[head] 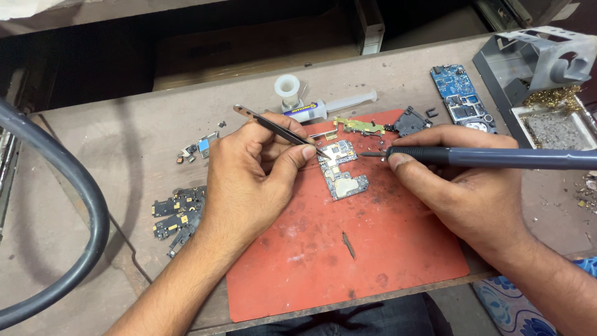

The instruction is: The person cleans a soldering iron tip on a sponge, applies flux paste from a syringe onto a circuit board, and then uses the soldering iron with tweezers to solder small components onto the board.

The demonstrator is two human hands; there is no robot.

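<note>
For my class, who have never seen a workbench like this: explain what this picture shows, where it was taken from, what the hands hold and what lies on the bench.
There is one picture, taken by a camera on the person's head, looking down at their own two hands. No machine is involved.

The left hand pinches black tweezers, their tip at a small circuit board. The right hand holds a pen-like soldering iron, its fine tip beside the same board. The board lies on a red mat on a worn wooden bench.

Around it lie a syringe, a white spool, a blue circuit board, dark small parts at the left, and a grey metal stand with brass wool. A thick grey hose curves along the left.
</note>
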